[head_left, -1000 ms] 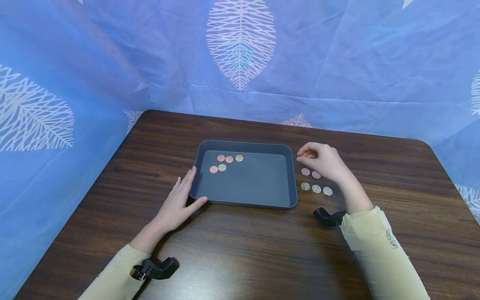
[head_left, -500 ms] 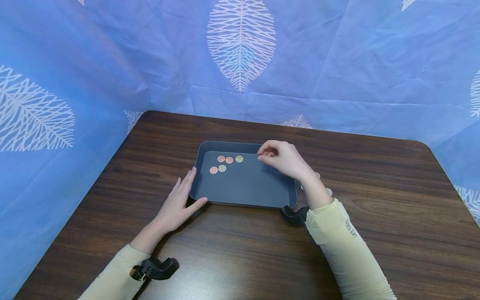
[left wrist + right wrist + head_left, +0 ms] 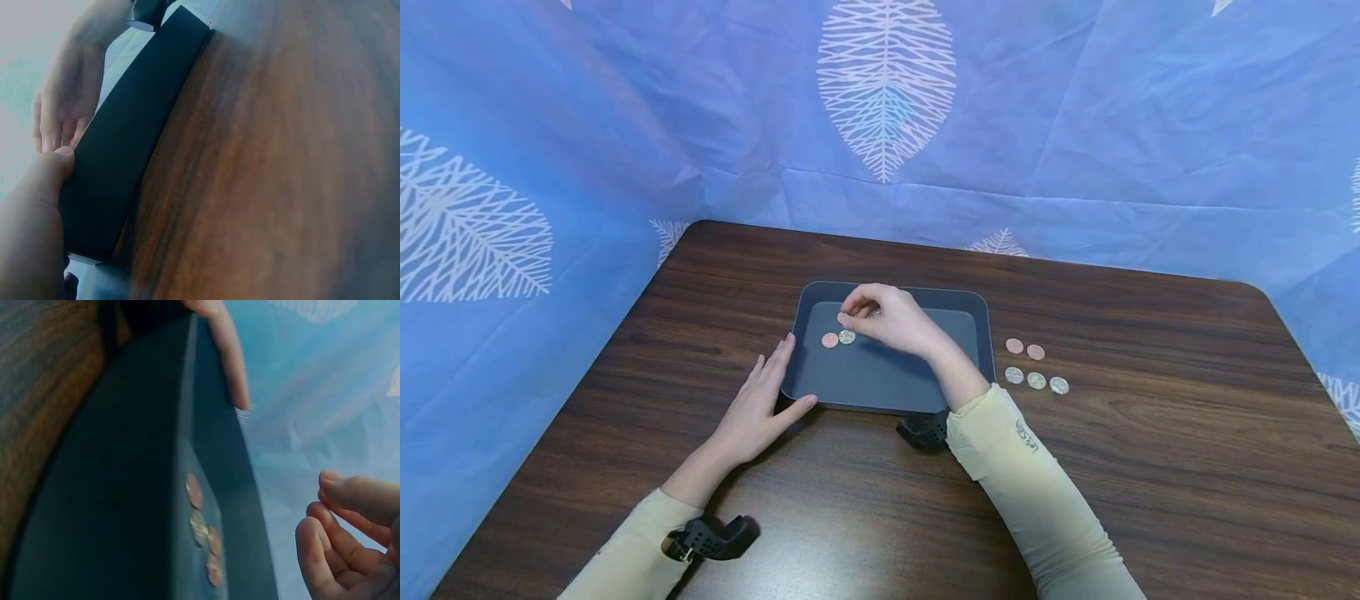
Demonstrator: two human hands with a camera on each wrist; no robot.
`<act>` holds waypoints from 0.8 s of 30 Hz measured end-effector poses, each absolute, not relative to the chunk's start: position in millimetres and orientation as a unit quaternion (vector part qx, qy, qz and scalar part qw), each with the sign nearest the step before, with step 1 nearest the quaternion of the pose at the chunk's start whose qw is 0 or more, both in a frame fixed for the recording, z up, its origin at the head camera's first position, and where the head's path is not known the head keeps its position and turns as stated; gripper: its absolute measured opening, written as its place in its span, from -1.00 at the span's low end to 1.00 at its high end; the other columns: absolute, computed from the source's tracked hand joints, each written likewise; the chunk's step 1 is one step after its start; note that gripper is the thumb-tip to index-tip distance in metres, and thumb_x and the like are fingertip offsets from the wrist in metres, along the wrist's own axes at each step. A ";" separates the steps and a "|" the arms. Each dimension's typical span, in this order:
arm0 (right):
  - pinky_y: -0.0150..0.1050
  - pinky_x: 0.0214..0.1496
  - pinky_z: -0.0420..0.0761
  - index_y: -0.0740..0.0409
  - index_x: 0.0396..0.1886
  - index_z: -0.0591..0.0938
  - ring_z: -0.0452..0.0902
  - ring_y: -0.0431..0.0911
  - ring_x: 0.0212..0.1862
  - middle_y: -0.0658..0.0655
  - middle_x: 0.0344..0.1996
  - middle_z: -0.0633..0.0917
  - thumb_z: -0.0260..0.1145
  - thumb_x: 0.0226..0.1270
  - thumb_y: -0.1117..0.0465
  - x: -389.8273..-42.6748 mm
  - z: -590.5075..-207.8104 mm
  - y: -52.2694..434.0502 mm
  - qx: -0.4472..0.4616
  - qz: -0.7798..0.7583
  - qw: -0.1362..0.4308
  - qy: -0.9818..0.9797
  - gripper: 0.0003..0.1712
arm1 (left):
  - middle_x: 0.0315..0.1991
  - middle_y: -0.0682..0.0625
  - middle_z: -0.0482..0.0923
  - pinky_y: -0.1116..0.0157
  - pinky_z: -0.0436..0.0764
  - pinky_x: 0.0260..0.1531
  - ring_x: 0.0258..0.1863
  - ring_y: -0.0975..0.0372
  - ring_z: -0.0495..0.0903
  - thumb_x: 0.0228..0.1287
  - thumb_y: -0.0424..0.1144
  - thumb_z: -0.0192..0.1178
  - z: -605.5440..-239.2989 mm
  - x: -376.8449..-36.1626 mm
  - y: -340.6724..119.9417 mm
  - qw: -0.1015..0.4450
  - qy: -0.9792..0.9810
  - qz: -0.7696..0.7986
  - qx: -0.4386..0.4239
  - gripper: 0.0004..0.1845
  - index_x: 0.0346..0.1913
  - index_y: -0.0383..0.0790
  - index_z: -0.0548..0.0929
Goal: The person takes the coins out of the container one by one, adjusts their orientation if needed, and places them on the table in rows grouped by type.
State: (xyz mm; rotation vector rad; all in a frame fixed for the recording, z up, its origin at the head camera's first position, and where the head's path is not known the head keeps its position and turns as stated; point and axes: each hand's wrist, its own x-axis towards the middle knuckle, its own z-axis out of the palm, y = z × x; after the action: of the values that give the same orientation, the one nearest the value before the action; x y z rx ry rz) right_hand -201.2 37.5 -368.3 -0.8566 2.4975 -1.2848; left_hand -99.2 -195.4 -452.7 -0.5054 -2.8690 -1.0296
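Note:
My left hand (image 3: 756, 412) lies with straight fingers along the near left corner of a dark grey tray (image 3: 880, 387). Its thumb (image 3: 53, 169) touches the tray's front rim in the left wrist view. Over the tray's left part, my right hand (image 3: 887, 321) pinches a coin, almost wholly hidden between thumb and fingertips. Just below those fingertips lie a pink coin (image 3: 830, 340) and a gold coin (image 3: 847, 337). Other tray coins are partly covered by the hand; the right wrist view shows another pink coin (image 3: 214, 570) inside.
Right of the tray, two pinkish coins (image 3: 1014, 346) lie in a back row and a silvery coin (image 3: 1014, 375) starts a front row of 3. All stand on a dark wooden table (image 3: 1150, 417). A blue leaf-patterned cloth (image 3: 1075, 125) hangs behind.
My right hand has swept left from beside the coins on the table, across the tray's right wall, to the coins at its left. My left hand has stayed in place.

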 end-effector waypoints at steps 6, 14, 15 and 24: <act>-0.23 -0.17 0.55 0.24 -0.05 0.65 0.53 -0.13 -0.20 0.03 -0.24 0.63 0.32 0.31 0.22 -204.5 -385.6 27.6 -0.293 -0.439 0.122 0.841 -0.74 | 0.52 -0.01 -0.20 0.00 -0.20 0.40 0.48 0.16 -0.16 0.34 0.17 0.08 -452.5 -99.3 -195.6 0.019 -0.929 -0.332 -0.161 -0.06 0.54 -0.05 -0.23; -0.23 -0.12 0.56 0.25 -0.07 0.65 0.55 -0.11 -0.17 0.10 -0.18 0.61 0.33 0.29 0.25 -209.4 -400.6 24.1 -0.278 -0.440 0.100 0.848 -0.75 | 0.53 -0.01 -0.21 0.00 -0.20 0.40 0.48 0.17 -0.17 0.35 0.12 0.10 -451.4 -100.5 -196.7 0.022 -0.927 -0.334 -0.167 -0.07 0.54 -0.05 -0.24; -0.23 -0.12 0.56 0.25 -0.06 0.65 0.55 -0.11 -0.17 0.12 -0.17 0.61 0.33 0.29 0.25 -210.1 -402.0 23.7 -0.276 -0.437 0.097 0.850 -0.75 | 0.53 -0.01 -0.21 0.01 -0.20 0.40 0.48 0.18 -0.17 0.35 0.12 0.10 -451.4 -100.7 -196.9 0.022 -0.927 -0.335 -0.168 -0.07 0.54 -0.04 -0.24; -0.27 -0.05 0.54 0.26 0.07 0.61 0.55 -0.06 -0.08 0.17 -0.03 0.59 0.31 0.30 0.30 -209.6 -411.9 21.2 -0.276 -0.384 0.109 0.874 -0.66 | 0.53 0.03 -0.24 0.02 -0.21 0.41 0.48 0.21 -0.19 0.36 0.16 0.05 -452.2 -99.6 -196.9 0.018 -0.926 -0.338 -0.169 -0.08 0.54 -0.04 -0.25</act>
State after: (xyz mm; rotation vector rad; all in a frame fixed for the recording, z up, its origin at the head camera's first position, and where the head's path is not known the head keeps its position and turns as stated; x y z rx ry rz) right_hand -209.6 21.2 -411.9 -0.8103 2.5705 -1.1298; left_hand -99.6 -196.9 -452.2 -0.5263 -2.8747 -1.0504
